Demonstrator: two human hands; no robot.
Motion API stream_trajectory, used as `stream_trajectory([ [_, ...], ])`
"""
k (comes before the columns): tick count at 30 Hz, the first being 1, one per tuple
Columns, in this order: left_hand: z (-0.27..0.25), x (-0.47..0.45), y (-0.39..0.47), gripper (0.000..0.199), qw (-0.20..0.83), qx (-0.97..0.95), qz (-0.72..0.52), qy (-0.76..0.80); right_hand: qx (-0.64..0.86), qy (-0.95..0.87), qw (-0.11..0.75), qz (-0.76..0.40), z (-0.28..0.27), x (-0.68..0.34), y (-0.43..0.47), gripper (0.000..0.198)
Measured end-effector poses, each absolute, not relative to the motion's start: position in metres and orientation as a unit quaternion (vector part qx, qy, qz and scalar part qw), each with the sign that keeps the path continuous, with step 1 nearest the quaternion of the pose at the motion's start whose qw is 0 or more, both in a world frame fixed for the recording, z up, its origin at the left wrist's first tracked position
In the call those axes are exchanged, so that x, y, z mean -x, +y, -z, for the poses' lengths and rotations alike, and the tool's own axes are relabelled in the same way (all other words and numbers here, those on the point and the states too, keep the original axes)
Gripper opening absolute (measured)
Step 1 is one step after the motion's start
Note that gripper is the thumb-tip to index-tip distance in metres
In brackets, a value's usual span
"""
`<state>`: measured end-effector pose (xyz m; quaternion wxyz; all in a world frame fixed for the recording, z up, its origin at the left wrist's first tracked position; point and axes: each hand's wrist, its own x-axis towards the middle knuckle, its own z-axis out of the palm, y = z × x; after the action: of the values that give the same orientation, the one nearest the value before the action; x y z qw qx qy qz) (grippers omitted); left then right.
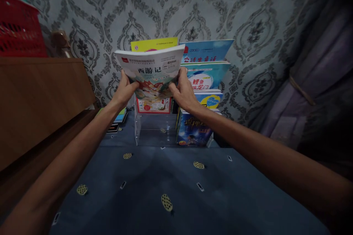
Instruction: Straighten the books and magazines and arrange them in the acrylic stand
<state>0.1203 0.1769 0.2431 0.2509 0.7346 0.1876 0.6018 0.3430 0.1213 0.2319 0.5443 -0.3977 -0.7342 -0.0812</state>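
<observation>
Between my two hands is a thin-looking book (150,70) with a pale, illustrated cover and Chinese characters, tilted back. My left hand (125,88) grips its left edge, thumb on the front cover. On the right edge my right hand (183,90) is closed the same way; the fingers behind are mostly hidden. Behind the book stands a clear tiered rack (150,130). A yellow book (154,44) and a red-edged book (153,108) show above and below the held one. The rack's right column holds blue books (208,49) and a dark blue book (194,130).
The rack stands on a dark blue patterned cloth (143,183) against a wallpapered wall (248,18). Several books (120,117) lie flat left of the rack. A wooden cabinet (41,99) with a red basket (20,25) is at the left. A tied curtain (311,69) hangs at the right.
</observation>
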Motion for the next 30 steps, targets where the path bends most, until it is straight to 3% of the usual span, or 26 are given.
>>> stream_trajectory([
  [8,-0.23,-0.121,0.179,0.083,0.245,-0.735,-0.605,0.185,0.388,-0.728,0.563,0.048,-0.218,-0.342,0.124,0.029],
  [24,-0.202,-0.121,0.18,0.048,0.219,-0.726,-0.605,0.244,0.38,-0.716,0.585,-0.013,-0.198,-0.348,0.12,0.038],
  [30,-0.183,-0.117,0.177,0.041,0.206,-0.739,-0.585,0.263,0.401,-0.712,0.576,-0.028,-0.194,-0.35,0.116,0.032],
])
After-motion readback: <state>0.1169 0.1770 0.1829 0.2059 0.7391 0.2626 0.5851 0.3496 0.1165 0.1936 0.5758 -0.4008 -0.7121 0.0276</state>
